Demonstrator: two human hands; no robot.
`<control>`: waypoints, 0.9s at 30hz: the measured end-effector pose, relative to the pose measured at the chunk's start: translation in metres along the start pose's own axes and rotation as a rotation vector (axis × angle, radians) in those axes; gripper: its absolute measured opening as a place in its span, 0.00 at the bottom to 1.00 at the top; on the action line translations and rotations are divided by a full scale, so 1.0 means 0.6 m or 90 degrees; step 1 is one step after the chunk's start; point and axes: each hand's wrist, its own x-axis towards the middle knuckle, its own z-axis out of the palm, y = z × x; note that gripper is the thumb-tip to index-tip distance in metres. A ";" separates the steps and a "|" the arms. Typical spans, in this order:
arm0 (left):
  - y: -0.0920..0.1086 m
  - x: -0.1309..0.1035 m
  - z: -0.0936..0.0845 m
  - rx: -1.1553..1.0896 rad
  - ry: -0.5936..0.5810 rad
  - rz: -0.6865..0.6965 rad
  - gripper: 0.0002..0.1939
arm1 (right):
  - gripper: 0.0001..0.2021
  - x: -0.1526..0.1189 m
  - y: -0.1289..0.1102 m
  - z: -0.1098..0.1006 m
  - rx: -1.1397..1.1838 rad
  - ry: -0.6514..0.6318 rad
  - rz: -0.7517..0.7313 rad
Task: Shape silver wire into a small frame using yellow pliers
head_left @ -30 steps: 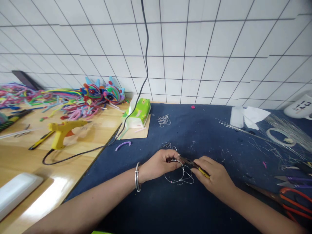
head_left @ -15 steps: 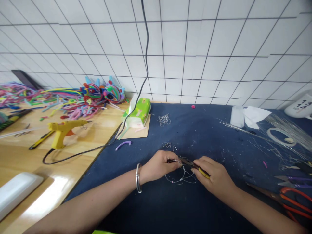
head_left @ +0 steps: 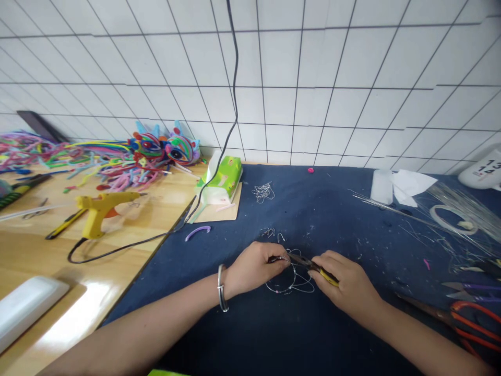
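My left hand [head_left: 256, 266] is closed, thumb and fingers pinching part of a thin wire frame [head_left: 294, 282] bent into loops and a ring. My right hand [head_left: 346, 279] wraps round the yellow handles of a pair of pliers [head_left: 326, 277]. The dark jaws reach left to the wire at my left fingertips; whether they grip it I cannot tell. Short bent wire pieces [head_left: 268, 232] lie just beyond my left hand, and a tangle of thin wire [head_left: 263, 192] lies farther back on the dark blue cloth [head_left: 250, 334].
At left on the wooden table are a yellow glue gun [head_left: 97, 209], a utility knife [head_left: 64, 227] and coloured pipe cleaners [head_left: 117, 175]. A green tissue pack [head_left: 227, 175] stands behind. Orange-handled scissors [head_left: 469, 318], straight wires [head_left: 469, 214] and a white mug [head_left: 483, 172] are at right.
Both hands stay almost in place. The wire loops under the pliers have shifted very slightly, and the right hand with the pliers has moved a touch to the right.
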 end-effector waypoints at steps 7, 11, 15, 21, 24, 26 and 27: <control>0.000 -0.001 -0.004 0.024 0.011 0.018 0.11 | 0.07 0.004 -0.009 -0.006 0.055 -0.051 0.069; -0.003 0.000 -0.002 0.030 0.015 0.014 0.11 | 0.08 0.004 -0.010 -0.001 0.051 -0.039 0.050; -0.005 0.000 0.000 0.042 0.011 0.017 0.10 | 0.08 0.002 -0.010 0.000 0.055 -0.036 0.042; -0.002 0.000 -0.005 0.065 0.003 0.027 0.10 | 0.07 0.005 -0.014 -0.010 0.082 -0.050 0.081; -0.001 -0.001 -0.008 0.063 -0.011 0.037 0.10 | 0.07 0.008 -0.016 -0.015 0.095 -0.059 0.086; 0.000 -0.001 -0.010 0.053 -0.028 0.042 0.10 | 0.07 0.010 -0.018 -0.019 0.108 -0.071 0.089; 0.001 0.000 -0.010 0.047 -0.034 0.043 0.10 | 0.07 0.011 -0.018 -0.020 0.118 -0.079 0.093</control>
